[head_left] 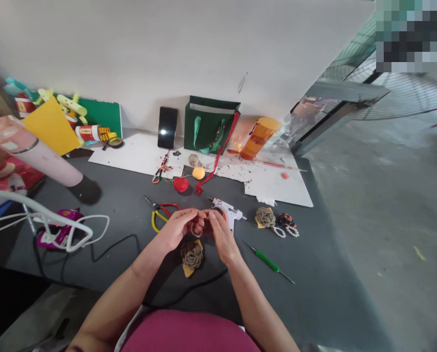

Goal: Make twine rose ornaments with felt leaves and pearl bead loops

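My left hand [179, 227] and my right hand [221, 233] meet above the dark table, fingertips pinched close together. Between them hangs a small loop of pale beads [195, 231]; the fingers hide its upper end. Just below, a brown-grey fabric rose [192, 255] with yellow-tan leaves lies on the table. Behind my right hand rests a white glue gun [233, 211], partly covered by the fingers. Red-and-yellow-handled pliers or scissors [160, 213] lie beside my left hand.
Two more flowers, one brown [265, 217] and one multicoloured [286, 221], lie at right with bead loops. Near them is a green-handled hook tool [267, 260]. A dark green bag [211, 124], phone [167, 128] and orange bottle [259, 139] stand behind. White cables [82, 230] cross the left side.
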{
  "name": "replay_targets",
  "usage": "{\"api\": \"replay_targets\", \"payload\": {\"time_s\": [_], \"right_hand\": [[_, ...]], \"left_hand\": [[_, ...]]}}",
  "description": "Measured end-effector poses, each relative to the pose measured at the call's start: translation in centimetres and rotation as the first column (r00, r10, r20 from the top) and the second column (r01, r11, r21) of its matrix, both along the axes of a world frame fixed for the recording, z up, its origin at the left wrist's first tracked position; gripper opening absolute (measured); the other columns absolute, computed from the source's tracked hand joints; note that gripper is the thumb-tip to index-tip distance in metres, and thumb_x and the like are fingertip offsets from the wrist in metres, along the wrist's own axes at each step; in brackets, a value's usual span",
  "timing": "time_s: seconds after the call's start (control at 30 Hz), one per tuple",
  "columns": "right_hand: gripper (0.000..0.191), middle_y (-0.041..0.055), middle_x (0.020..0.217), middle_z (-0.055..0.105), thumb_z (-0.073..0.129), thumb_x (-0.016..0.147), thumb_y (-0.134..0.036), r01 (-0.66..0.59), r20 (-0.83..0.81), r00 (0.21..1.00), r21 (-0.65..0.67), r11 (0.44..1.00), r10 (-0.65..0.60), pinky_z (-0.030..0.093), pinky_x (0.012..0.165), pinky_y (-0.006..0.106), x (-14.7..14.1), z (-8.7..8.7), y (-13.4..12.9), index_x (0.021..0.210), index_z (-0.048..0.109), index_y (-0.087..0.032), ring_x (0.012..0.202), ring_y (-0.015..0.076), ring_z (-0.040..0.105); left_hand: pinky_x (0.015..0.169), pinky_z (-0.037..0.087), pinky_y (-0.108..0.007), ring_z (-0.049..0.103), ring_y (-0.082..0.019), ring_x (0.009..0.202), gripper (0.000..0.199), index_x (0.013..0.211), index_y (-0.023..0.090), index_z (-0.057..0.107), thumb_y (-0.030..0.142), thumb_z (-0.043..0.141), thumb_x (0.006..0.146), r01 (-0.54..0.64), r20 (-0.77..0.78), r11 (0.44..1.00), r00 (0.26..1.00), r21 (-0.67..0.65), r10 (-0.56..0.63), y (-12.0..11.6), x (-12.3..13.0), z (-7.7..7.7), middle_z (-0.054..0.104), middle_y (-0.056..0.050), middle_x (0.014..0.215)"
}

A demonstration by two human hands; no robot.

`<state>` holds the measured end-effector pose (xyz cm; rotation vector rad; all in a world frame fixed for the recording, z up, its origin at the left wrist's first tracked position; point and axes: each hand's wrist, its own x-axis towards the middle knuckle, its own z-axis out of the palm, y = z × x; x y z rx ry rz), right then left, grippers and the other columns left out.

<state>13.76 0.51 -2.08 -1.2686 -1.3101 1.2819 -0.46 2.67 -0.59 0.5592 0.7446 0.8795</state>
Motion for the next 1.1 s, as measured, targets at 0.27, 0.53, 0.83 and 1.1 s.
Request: {"api": "replay_targets", "payload": {"time_s": [0.27, 0.53, 0.83, 1.1], "right_hand": [[0.031, 0.0011, 0.076, 0.059, 0.064, 0.078, -0.049, 0.045, -0.142, 0.988, -0.119, 0.992, -0.062, 0.044, 0.055, 0.028, -0.3, 0.3, 0.2, 0.092, 0.06, -0.022, 0.06, 0.0146, 0.053], [0.033, -0.001, 0.063, 0.058, 0.07, 0.071, -0.05, 0.025, -0.179, 0.982, -0.162, 0.987, -0.054, 0.04, 0.053, 0.026, -0.3, 0.4, 0.3, 0.079, 0.062, -0.019, 0.056, 0.0131, 0.05], [0.04, -0.0031, 0.061, 0.056, 0.063, 0.076, -0.057, -0.036, -0.239, 0.971, -0.164, 0.986, -0.004, 0.035, 0.05, 0.024, -0.2, 0.5, 0.4, 0.087, 0.065, -0.02, 0.05, 0.0103, 0.044], [0.036, 0.0007, 0.065, 0.064, 0.068, 0.072, -0.055, -0.055, -0.187, 0.982, -0.11, 0.992, 0.034, 0.043, 0.066, 0.029, -0.4, 0.7, 0.5, 0.07, 0.064, -0.019, 0.063, 0.0157, 0.056]], "left_hand": [[0.063, 0.046, -0.023, 0.058, -0.011, 0.062, 0.03, 0.078, 0.012, 0.073, 0.039, 0.078, 0.067, -0.091, -0.061, 0.996, 0.994, -0.007, 0.09, 0.0, 0.2, 0.0, 0.065, -0.002, 0.068], [0.068, 0.046, -0.023, 0.059, -0.013, 0.07, 0.029, 0.075, 0.013, 0.073, 0.041, 0.078, 0.067, -0.117, -0.111, 0.993, 0.987, 0.024, 0.119, -0.1, 0.2, 0.5, 0.067, -0.003, 0.076], [0.069, 0.046, -0.025, 0.059, -0.015, 0.072, 0.028, 0.082, 0.014, 0.075, 0.042, 0.069, 0.076, -0.096, -0.353, 0.931, 0.907, 0.352, 0.227, -0.3, 0.2, 1.0, 0.065, -0.004, 0.079], [0.06, 0.044, -0.024, 0.054, -0.012, 0.061, 0.033, 0.078, 0.014, 0.074, 0.046, 0.071, 0.073, -0.125, -0.293, 0.95, 0.933, 0.285, 0.21, -0.3, 0.4, 0.8, 0.064, -0.002, 0.069]]}}
